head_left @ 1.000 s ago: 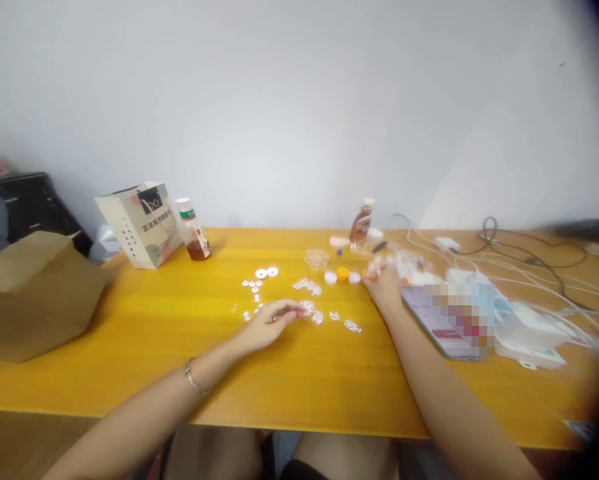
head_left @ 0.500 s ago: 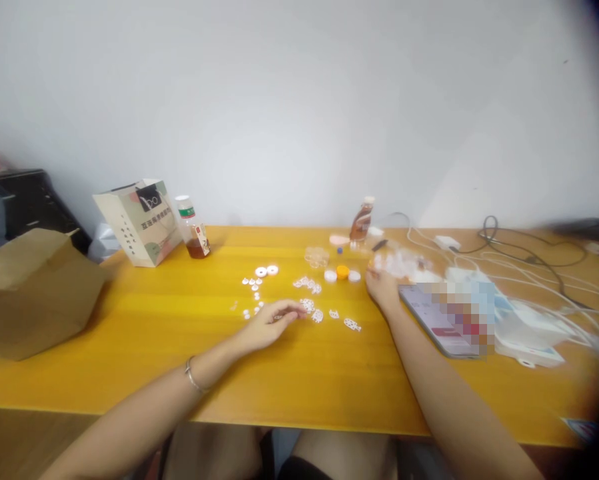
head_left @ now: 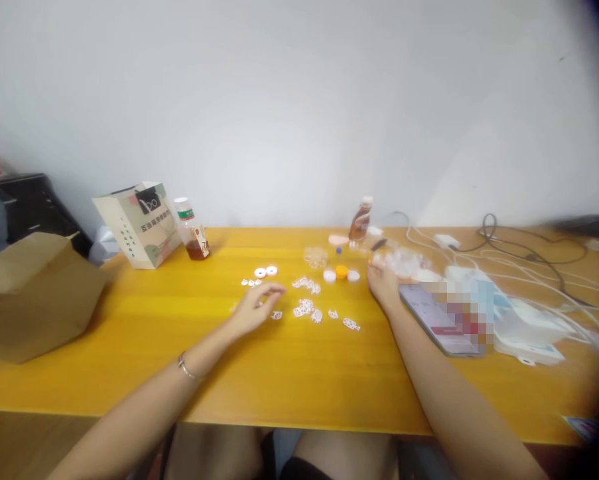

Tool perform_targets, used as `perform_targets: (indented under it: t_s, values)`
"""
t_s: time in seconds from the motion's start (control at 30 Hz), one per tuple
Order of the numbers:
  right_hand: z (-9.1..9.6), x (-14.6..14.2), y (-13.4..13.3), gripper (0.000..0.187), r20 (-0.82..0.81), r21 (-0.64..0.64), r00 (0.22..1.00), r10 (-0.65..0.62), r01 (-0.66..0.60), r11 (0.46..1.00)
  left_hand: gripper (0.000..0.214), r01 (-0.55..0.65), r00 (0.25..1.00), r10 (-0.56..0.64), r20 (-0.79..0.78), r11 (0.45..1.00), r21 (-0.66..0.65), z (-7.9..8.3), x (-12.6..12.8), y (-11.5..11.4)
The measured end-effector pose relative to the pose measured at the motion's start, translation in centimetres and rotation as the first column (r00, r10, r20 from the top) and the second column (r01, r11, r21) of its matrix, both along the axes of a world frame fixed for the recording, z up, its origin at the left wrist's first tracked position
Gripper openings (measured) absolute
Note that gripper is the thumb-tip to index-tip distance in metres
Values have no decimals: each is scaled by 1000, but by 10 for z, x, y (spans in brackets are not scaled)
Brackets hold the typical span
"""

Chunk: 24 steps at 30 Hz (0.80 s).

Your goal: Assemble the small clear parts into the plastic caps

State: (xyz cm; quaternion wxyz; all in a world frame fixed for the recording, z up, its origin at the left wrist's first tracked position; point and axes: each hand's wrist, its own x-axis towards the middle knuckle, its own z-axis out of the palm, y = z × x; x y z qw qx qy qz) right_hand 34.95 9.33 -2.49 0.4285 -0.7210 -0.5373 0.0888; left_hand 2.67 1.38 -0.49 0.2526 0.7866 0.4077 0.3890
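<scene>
Several small white cut-out pieces (head_left: 306,309) lie scattered in the middle of the yellow table (head_left: 299,373). My left hand (head_left: 253,307) rests over the left part of them, fingers loosely apart, fingertips near two white rings (head_left: 266,271). My right hand (head_left: 383,283) lies further right, beside a row of white and orange caps (head_left: 342,273) and a crinkled clear plastic bag (head_left: 404,264). Whether its fingers hold anything is too small to tell.
A brown paper bag (head_left: 34,293) sits at the left edge. A printed gift bag (head_left: 139,223) and a tea bottle (head_left: 192,230) stand at the back left, a brown bottle (head_left: 360,220) at the back. A phone (head_left: 442,320), white packets and cables (head_left: 529,267) fill the right.
My left hand has moved left and a little away from me, uncovering the white pieces it lay on. My right hand has barely moved.
</scene>
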Motion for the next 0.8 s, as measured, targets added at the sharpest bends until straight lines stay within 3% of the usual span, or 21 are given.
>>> perform_targets:
  t_s: [0.1, 0.2, 0.37, 0.53, 0.6, 0.67, 0.73, 0.8]
  values:
    - [3, -8, -4, 34, -7, 50, 1000, 15, -15, 999, 25, -231, 967, 245, -71, 958, 168, -3, -24, 22]
    - [3, -16, -8, 32, -24, 111, 997, 73, -70, 991, 29, -365, 867, 423, -265, 899, 240, -9, -48, 42]
    - [4, -25, -12, 30, -17, 127, 987, 159, -156, 980, 26, -331, 805, 382, -454, 924, 191, -17, -65, 57]
    - [5, -27, -13, 32, -25, 88, 982, 189, -186, 979, 21, -406, 775, 459, -435, 888, 214, -14, -63, 57]
    - [5, -27, -13, 31, -22, 85, 982, 188, -185, 979, 20, -408, 803, 469, -367, 882, 234, -8, -57, 50]
    - [6, -28, -14, 30, -17, 91, 980, 196, -194, 977, 20, -317, 885, 379, -272, 916, 246, 0, -46, 37]
    - [7, -29, -14, 29, -15, 94, 978, 207, -205, 974, 21, -78, 952, 132, -277, 977, 200, 8, -31, 20]
    - [8, -30, -15, 29, -15, 92, 977, 212, -210, 973, 22, 178, 934, -132, -332, 978, 112, 13, -17, 3]
